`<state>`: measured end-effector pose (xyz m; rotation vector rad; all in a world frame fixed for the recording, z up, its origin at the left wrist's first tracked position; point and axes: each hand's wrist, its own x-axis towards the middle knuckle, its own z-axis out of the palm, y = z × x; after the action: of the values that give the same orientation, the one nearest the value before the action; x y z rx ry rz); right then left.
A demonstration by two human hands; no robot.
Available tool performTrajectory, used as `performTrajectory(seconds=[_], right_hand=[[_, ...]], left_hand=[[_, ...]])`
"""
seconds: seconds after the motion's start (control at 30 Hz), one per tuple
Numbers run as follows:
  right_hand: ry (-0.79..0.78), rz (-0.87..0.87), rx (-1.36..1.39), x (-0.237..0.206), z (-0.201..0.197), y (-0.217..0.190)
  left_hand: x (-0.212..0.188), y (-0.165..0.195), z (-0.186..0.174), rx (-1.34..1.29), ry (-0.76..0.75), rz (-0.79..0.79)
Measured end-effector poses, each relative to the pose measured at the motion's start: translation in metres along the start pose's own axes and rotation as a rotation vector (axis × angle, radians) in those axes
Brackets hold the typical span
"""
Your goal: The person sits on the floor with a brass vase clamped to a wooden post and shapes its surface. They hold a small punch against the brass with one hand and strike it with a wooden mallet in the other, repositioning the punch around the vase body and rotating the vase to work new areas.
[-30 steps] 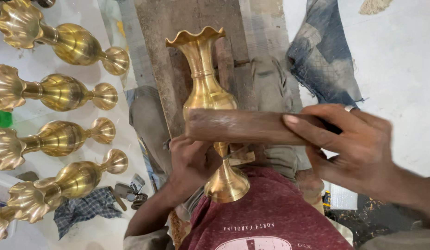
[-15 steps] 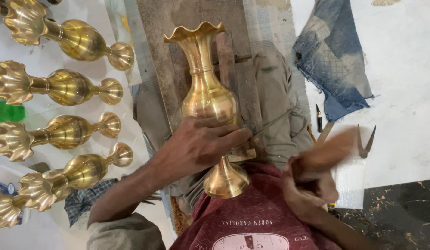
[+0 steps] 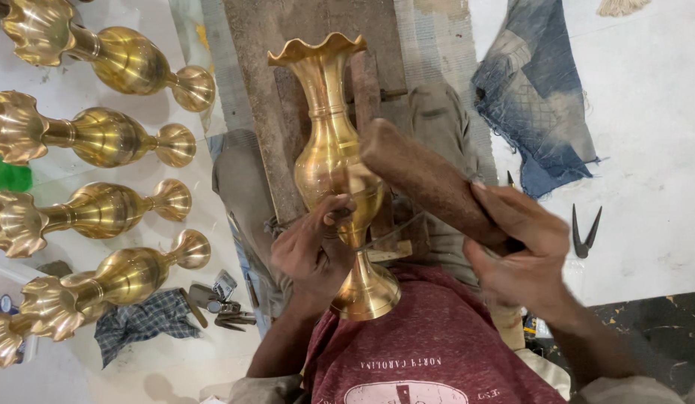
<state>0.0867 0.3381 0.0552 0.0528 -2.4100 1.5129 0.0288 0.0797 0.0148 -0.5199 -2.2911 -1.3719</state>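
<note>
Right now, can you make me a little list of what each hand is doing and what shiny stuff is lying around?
Left hand: grips the brass vase at its belly
Right hand: holds a wooden mallet whose head meets the vase
Beside the person: a row of brass vases lying on their sides
Cloths: blue rag, checked cloth
Tool: metal pliers on the floor

Centre: glossy polished brass vase point(image 3: 332, 161); beside it a rough, matt wooden mallet point(image 3: 426, 179). Upper right: frayed blue denim cloth point(image 3: 538, 97). Lower left: checked cotton rag point(image 3: 142, 325).
</note>
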Motion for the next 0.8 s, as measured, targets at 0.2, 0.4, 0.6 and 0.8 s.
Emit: performTrajectory(seconds=[0.2, 0.4, 0.6, 0.8], right_hand=[[-0.528, -0.558, -0.740, 0.078, -0.053, -0.072], [-0.694, -0.482, -0.795, 0.098, -0.047, -0.112], [-0.648, -0.375, -0.757, 0.099, -0.041, -0.090], [-0.500, -0.448, -0.578, 0.090, -0.035, -0.068]], left_hand=[[-0.024, -0.010, -0.007, 0.199, -0.008, 0.007], [-0.035, -0.005, 0.004, 0.384, 0.082, 0.228], [-0.025, 0.008, 0.006, 0.285, 0.203, -0.050], [-0.025, 0.000, 0.012, 0.211, 0.210, -0.081]])
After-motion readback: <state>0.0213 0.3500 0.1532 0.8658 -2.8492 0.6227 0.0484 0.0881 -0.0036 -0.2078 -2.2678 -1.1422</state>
